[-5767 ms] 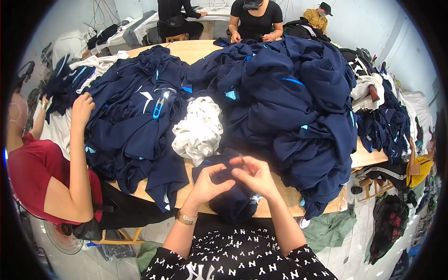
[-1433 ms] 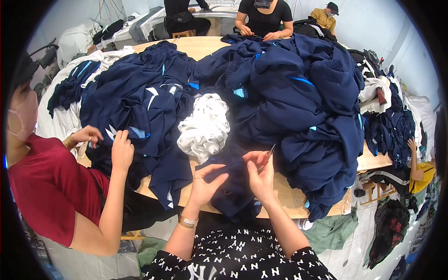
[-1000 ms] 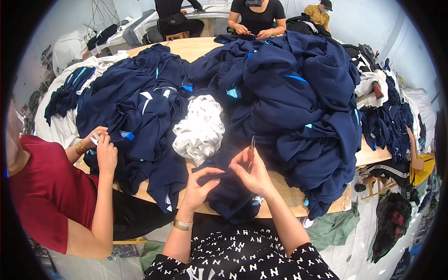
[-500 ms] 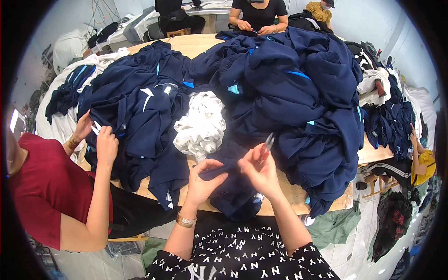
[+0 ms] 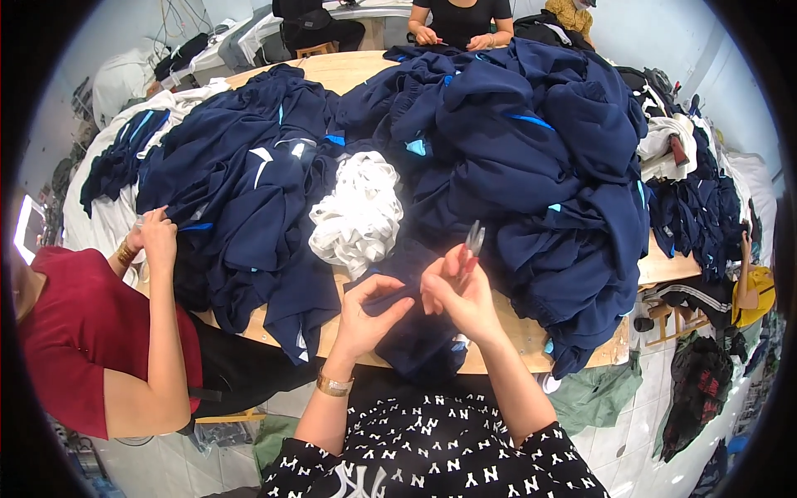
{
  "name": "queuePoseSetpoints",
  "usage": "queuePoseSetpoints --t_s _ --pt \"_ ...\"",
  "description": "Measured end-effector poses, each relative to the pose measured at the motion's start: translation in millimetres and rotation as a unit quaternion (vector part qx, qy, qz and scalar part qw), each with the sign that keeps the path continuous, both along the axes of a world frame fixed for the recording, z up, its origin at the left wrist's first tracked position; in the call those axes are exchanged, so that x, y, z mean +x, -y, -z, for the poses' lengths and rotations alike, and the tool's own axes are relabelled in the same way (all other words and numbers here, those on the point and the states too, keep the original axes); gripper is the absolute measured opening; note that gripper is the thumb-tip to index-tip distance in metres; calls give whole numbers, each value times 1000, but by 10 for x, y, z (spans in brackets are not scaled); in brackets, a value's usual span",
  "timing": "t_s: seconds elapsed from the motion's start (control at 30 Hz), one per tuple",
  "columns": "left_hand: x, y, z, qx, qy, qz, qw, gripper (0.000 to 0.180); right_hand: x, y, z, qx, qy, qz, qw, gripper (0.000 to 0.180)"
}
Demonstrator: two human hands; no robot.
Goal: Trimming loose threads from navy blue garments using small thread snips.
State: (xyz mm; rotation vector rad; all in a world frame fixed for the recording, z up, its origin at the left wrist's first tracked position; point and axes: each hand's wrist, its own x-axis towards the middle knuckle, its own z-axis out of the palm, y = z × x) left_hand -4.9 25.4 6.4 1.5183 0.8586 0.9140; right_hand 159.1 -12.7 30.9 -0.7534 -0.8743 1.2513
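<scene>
At the near table edge, my left hand (image 5: 364,319) pinches a piece of a navy garment (image 5: 415,344) between thumb and fingers. Close beside it, my right hand (image 5: 469,303) carries a pair of thread snips (image 5: 474,239), their metal blades pointing up and away from the cloth. Red shows near the base of the blades; the rest of the snips is hidden in the palm. The fingertips of that hand are near the navy fabric, but I cannot tell whether they touch it. Just beyond both hands lies a heap of looped white strips (image 5: 355,216).
Large navy garment piles (image 5: 531,166) with light-blue bits cover much of the wooden table (image 5: 344,73). At left, a person in a dark red top (image 5: 91,349) handles navy cloth. Another person in black (image 5: 461,21) works across the table. A yellow-clothed person (image 5: 751,295) is at far right.
My right hand has turned slightly and lowered a little, the snips now more upright. My left hand keeps its pinch. The person at left has brought both hands together at the pile's near-left edge.
</scene>
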Motion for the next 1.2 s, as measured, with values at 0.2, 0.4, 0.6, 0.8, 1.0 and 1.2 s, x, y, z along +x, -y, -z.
queuePoseSetpoints --t_s 0.2,0.4,0.6,0.8,1.0,1.2 --pt "-80 -27 9 -32 46 50 997 26 321 105 63 -34 154 -18 987 39" --pt "-64 -26 -20 -4 46 62 997 22 395 166 25 28 522 70 849 36" --pt "-67 -38 -73 -36 26 91 995 21 436 163 -31 108 673 63 729 32" --pt "-45 -39 -108 -32 6 105 994 21 453 153 -68 162 737 40 655 36" --pt "-39 -34 -111 -35 -5 116 993 20 461 131 -93 191 758 38 622 36" --pt "-8 -29 -118 -30 -36 108 993 21 464 129 -78 187 748 31 636 35"
